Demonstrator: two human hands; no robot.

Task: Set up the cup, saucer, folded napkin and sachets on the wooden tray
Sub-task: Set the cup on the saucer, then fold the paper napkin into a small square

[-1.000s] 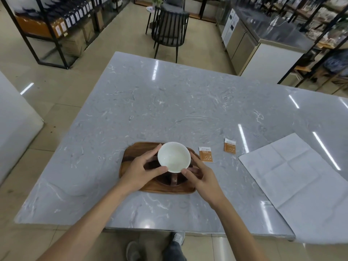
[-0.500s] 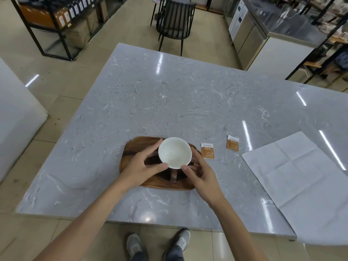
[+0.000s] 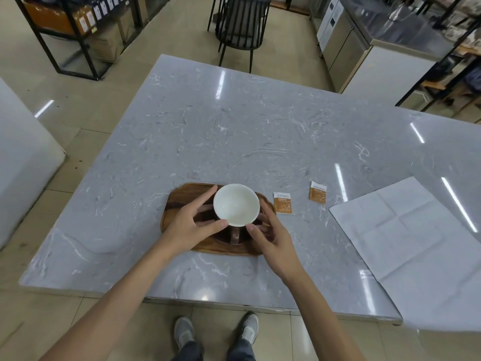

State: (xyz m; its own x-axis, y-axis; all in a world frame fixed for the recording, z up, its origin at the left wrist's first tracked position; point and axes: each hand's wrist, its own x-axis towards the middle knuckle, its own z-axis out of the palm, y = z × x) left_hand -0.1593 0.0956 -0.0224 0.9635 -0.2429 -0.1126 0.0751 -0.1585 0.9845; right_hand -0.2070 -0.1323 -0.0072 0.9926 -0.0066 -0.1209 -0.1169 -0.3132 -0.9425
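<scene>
A cup [image 3: 236, 204], white inside and brown outside, stands on a dark saucer [image 3: 222, 238] on the wooden tray [image 3: 182, 198], its handle pointing toward me. My left hand [image 3: 187, 226] holds the cup's left side, index finger and thumb on the rim. My right hand [image 3: 274, 237] holds the right side, thumb at the rim and fingers behind the cup. Two orange sachets [image 3: 283, 203] [image 3: 318, 193] lie on the table just right of the tray. A white napkin [image 3: 416, 238] lies unfolded at the far right.
The grey marble table [image 3: 234, 126] stretches away beyond the tray. Its near edge runs just below my forearms. A black chair [image 3: 242, 22] stands at the far side, shelving at the back left and a steel counter at the back right.
My view has tilted slightly downward. Both hands stay around the cup on the tray, with no clear shift of the cup.
</scene>
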